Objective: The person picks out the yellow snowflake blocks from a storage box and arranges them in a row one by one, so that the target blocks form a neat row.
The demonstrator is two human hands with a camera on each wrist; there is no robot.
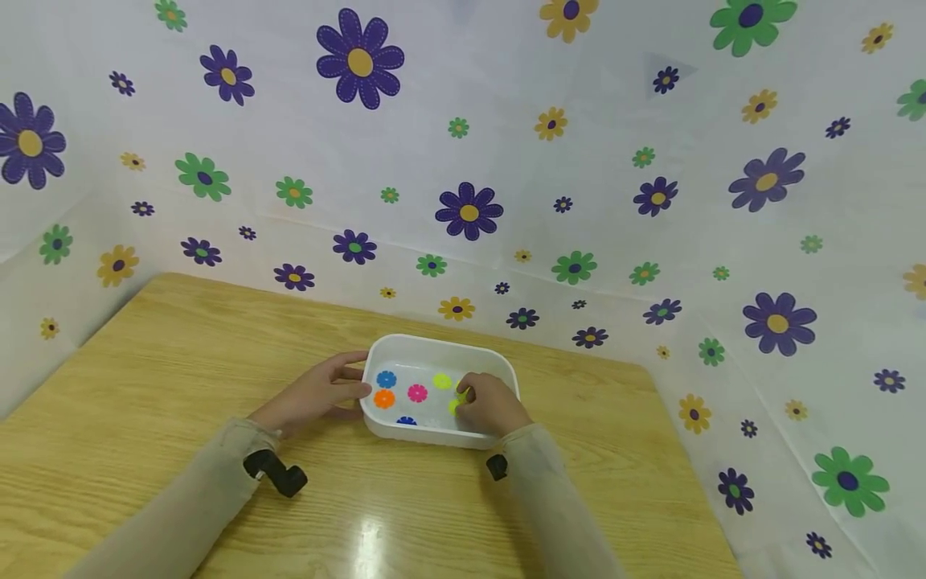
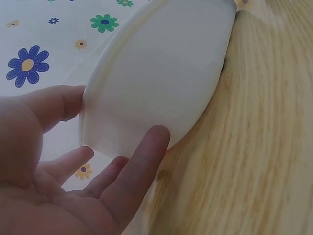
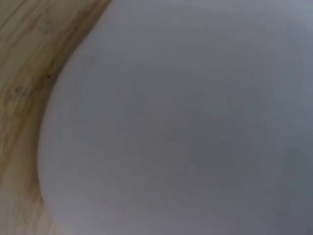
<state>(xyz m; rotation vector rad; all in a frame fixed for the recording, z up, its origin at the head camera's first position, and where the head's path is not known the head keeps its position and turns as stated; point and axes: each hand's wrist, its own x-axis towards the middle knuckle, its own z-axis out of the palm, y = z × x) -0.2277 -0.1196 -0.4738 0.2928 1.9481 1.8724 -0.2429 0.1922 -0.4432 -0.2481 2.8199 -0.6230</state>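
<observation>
1. Discs (image 1: 417,393) with notched, flower-like edges lie inside the white tray (image 1: 434,436): we see a blue disc (image 1: 387,379) and an orange disc (image 1: 384,399) toward its left end, a pink disc (image 1: 416,392) near its middle, a dark blue disc (image 1: 407,420) by its near wall, and yellow discs (image 1: 442,381) toward its right end.
2. We judge them thin, light, stiff plastic, smooth enough to slide on the tray floor and hard to break; we would take one by opposite notched edges, between thumb and fingertip.
3. We expect the tray to be light and rigid, easily nudged, and best held by its rim.
4. At the tray's left end, the person's left hand (image 1: 318,394) touches rim and outer wall, fingers spread wide.
5. Inside the tray's right end, the right hand (image 1: 494,404) has bent fingers among yellow discs; we cannot tell whether they pinch one.
6. That hand partly hides yellow discs, the tray's near wall cuts off the dark blue disc, and the right wrist view gives us mostly blurred pale surface, no fingertips.
</observation>
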